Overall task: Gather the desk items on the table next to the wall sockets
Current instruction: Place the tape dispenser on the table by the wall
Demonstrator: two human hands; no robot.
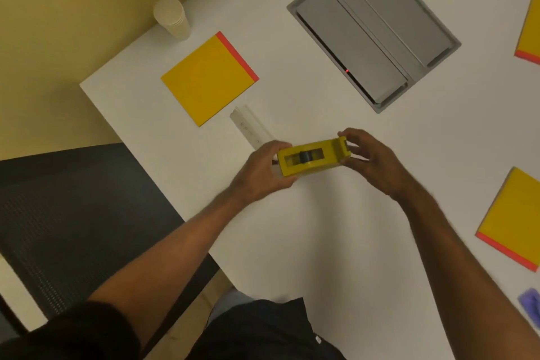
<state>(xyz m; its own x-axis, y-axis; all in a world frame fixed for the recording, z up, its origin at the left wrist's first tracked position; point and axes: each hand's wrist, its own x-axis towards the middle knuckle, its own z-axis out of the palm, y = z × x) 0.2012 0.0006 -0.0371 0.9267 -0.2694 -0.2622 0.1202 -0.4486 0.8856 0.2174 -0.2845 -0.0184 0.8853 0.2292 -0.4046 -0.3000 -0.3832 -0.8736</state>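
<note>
A yellow tape dispenser (311, 158) with a dark roller in its slot is held just above the white table (336, 242). My left hand (263, 171) grips its left end and my right hand (369, 156) pinches its right end. A clear plastic ruler (249, 127) lies just beyond my left hand, partly hidden by it. A yellow notepad with a red edge (209, 79) lies further left. The grey socket box (374, 29), set into the table with its lids shut, is at the upper middle.
A stack of paper cups (173, 19) stands near the table's far left edge. Two more yellow notepads lie at the right edge (512, 218) and top right (530, 32). A purple object (530, 305) is at the lower right. A dark mesh chair (67, 213) stands left of the table.
</note>
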